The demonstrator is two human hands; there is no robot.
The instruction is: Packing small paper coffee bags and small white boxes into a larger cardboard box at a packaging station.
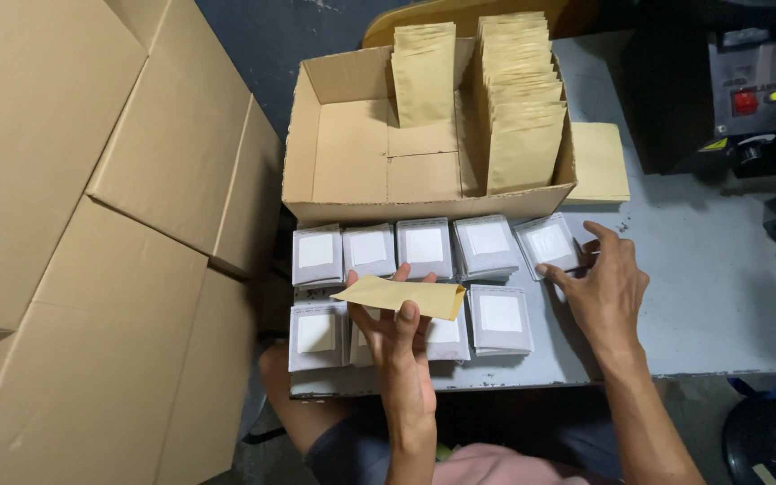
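- Over the front edge of the grey table [720,296], left hand [399,337] pinches a flat tan paper envelope [401,296] w/ thumb on top, fingers under; envelope held just above the pouch rows, not resting on them.
- Envelope long axis runs roughly L–R, slightly tilted, right end lower; it sits at the left fingertips, just left of the right hand.
- Right hand [605,292] is nearer the far-right silver pouch [547,244]: fingers spread & loose, fingertips touching its right/lower edge; grip not closed, can't tell if it's lifting.
- That pouch lies up-left from the right fingers, tilted vs. its neighbours.
- Pouches: small silver-grey squares w/ white square label in the middle, back row of five, front row of about three visible (one partly hidden by envelope), stacked a few deep.
- Open cardboard box [352,171] just behind the rows; two upright stacks of tan envelopes [518,117] inside, right stack fuller.
- One tan sheet/envelope lies flat right of box.
- Big flattened cartons [92,224] at left.
- Dark machine [747,90] far right: red buttons, yellow light.
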